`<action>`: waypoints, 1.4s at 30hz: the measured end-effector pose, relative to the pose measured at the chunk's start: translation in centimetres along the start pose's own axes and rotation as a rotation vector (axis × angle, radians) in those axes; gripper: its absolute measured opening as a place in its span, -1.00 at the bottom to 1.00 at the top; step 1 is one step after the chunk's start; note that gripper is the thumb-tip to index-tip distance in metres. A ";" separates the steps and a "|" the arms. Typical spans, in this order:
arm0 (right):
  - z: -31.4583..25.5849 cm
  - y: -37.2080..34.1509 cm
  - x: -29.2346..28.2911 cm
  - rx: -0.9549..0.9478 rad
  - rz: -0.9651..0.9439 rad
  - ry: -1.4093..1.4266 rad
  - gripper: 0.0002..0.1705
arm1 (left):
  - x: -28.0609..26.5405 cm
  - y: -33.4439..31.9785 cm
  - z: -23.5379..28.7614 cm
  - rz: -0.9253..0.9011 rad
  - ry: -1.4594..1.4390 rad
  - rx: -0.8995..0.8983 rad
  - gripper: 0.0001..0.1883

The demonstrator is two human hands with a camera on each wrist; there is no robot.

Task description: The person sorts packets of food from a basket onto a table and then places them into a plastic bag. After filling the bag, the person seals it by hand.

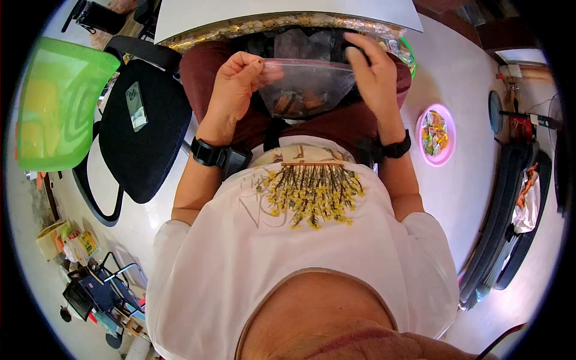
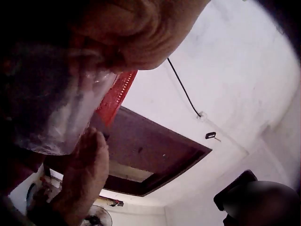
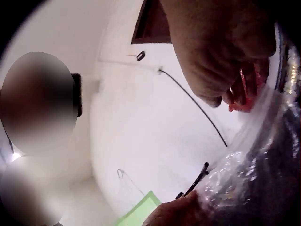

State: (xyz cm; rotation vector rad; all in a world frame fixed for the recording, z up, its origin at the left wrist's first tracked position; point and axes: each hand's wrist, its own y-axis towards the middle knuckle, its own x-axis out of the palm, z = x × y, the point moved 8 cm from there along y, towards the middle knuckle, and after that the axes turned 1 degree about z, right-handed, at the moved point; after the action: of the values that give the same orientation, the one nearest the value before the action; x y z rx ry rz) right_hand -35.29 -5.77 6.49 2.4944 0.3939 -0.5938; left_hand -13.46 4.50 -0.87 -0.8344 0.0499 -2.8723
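A clear plastic bag point(image 1: 309, 84) with a reddish strip along its top edge stretches between the two hands over the person's lap. Dark and brownish shapes show through its film. My left hand point(image 1: 235, 90) pinches the strip at the bag's left corner with thumb and fingers. At the opposite corner is my right hand point(image 1: 379, 75), its thumb and forefinger apart and the forefinger extended away from the body. The bag's edge meets this hand near the thumb side. In the right wrist view, the shiny film point(image 3: 244, 174) hangs below the right hand.
A white table point(image 1: 288, 11) with a gold floral edge stands just ahead. On the left, a phone point(image 1: 137, 107) lies on a black chair seat point(image 1: 144, 153) beside a green backrest point(image 1: 60, 102). A pink basin point(image 1: 451, 135) of small packets sits on the floor at right.
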 end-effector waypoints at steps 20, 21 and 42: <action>0.3 -1.8 0.8 0.008 -0.425 0.086 -0.80 | 1.0 0.1 0.6 -0.028 0.073 0.072 -0.95; 0.6 -1.9 0.7 0.030 -0.421 0.111 -0.80 | 1.1 0.1 0.6 -0.027 0.062 0.074 -0.95; -2.1 -1.8 3.3 -0.160 -0.515 -0.109 -0.72 | 3.5 0.3 1.3 -0.132 0.298 0.059 -0.93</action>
State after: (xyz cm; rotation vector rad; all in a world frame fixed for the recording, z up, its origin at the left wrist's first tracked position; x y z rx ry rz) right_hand -32.48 -2.63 5.74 2.1946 1.0132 -0.8540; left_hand -15.60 3.73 2.07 -0.4077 -0.0593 -3.0809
